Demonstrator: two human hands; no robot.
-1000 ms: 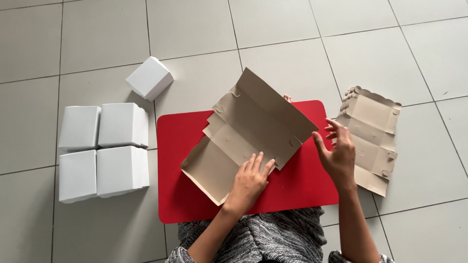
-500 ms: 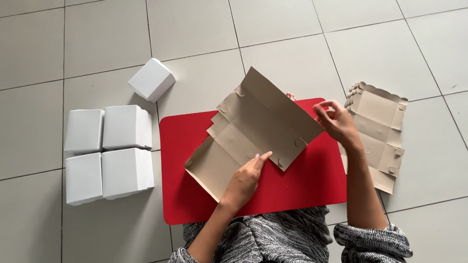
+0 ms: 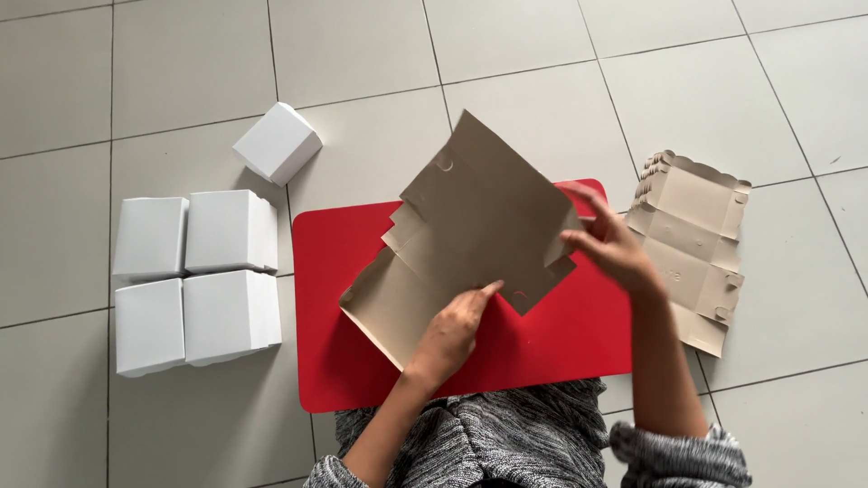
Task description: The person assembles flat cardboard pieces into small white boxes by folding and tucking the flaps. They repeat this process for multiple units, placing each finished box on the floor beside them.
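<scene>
The left hand (image 3: 455,327) is pressing down flat, fingers together, on the lower part of a brown cardboard box blank (image 3: 470,226), pinning it to the red mat (image 3: 579,334) that is lying under both hands. The right hand (image 3: 608,242) is pinching the blank's right edge between thumb and fingers, lifting the upper panel so that it is tilting up along a fold. The 2 hands are working apart from each other, the blank spanning the gap between them.

Just right of the right hand, a stack of flat brown blanks (image 3: 692,244) is lying on the tiled floor (image 3: 506,54), partly off the mat. Well to the left of the left hand, 4 folded white boxes (image 3: 194,280) are sitting in a tight 2-by-2 block, touching one another. A 5th white box (image 3: 278,143) is sitting apart, beyond them and turned at an angle.
</scene>
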